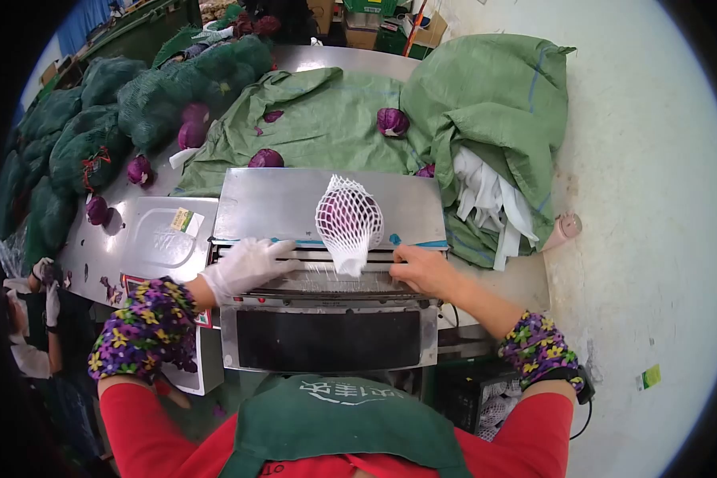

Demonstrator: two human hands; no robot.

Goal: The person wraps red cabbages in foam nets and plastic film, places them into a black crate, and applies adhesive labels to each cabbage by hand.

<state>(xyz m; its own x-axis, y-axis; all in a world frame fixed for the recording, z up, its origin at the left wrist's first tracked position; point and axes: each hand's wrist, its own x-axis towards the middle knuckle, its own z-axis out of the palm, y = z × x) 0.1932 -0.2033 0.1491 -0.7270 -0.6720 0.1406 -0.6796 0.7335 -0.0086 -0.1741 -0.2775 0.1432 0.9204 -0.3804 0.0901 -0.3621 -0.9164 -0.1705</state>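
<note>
A purple cabbage in a white foam net sleeve (348,213) lies on the steel plate of a wrapping machine (279,199). The net's open end hangs over the machine's front slot. My left hand (247,264), in a white glove, rests flat on the slot edge left of the net. My bare right hand (424,269) lies on the same edge right of the net, fingers curled toward it. Neither hand holds anything that I can make out.
Loose purple cabbages (392,121) lie on green sacks (486,95) behind the machine. Dark green net bags (88,143) are piled at the left. A stack of white net sleeves (486,199) sits at the right. Another person's gloved hands (44,279) show at the far left.
</note>
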